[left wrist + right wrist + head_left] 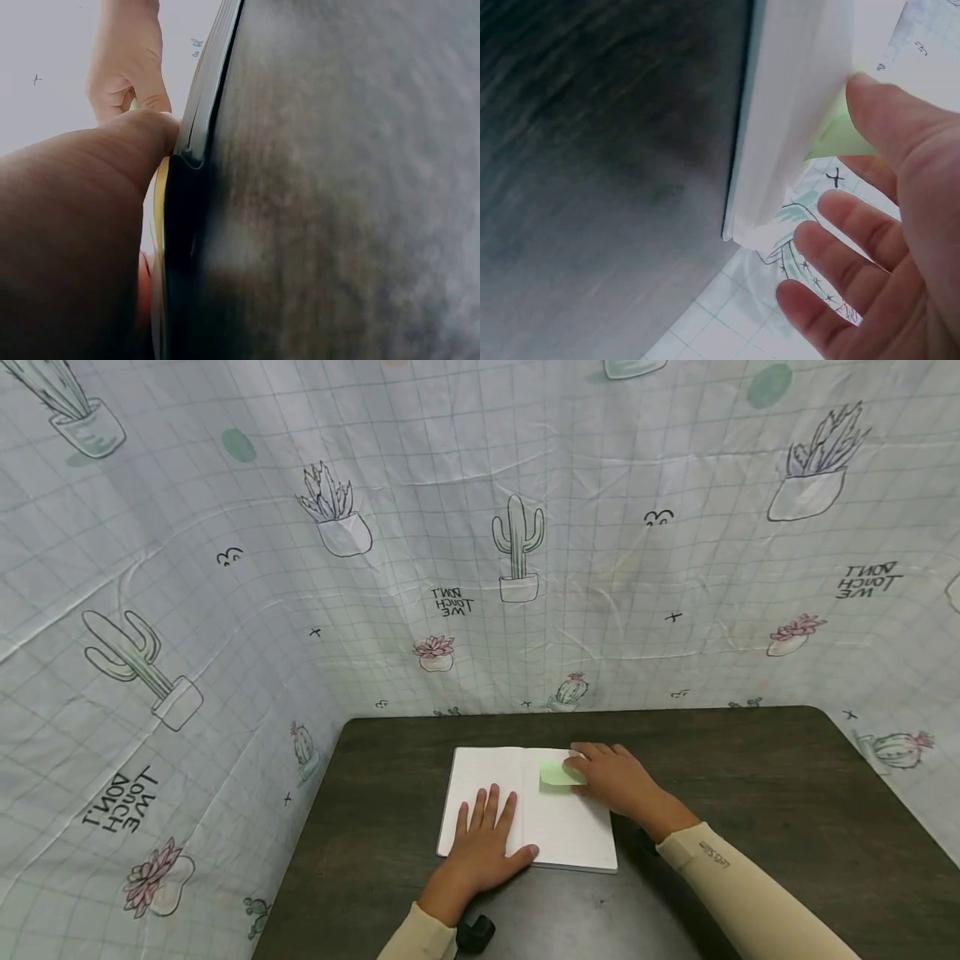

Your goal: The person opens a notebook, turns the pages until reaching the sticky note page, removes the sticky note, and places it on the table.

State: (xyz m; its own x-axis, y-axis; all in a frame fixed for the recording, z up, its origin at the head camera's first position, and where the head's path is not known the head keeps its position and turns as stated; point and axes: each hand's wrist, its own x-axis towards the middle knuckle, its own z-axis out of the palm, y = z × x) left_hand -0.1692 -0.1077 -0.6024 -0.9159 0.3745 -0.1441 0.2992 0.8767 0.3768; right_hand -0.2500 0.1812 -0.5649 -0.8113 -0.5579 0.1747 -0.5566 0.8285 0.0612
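Observation:
An open notebook (pixel 573 839) with blank white pages lies on the dark table. My left hand (pixel 483 852) rests flat on its left page, fingers spread and the thumb reaching over the lower edge near the centre fold. On the upper right page is a pale green sticky note (pixel 557 774). My right hand (pixel 618 781) pinches the note's right side between thumb and index finger. In the right wrist view the sticky note (pixel 845 139) stands at an angle to the page, and the other fingers (pixel 847 255) are spread apart from it. The left wrist view shows the notebook's page edges (pixel 206 82).
The dark wood table (pixel 720 760) extends around the notebook. Behind it and on both sides hangs a pale gridded cloth (pixel 600 568) printed with cacti. A black object (pixel 475 935) sits at the left wrist, by the sleeve.

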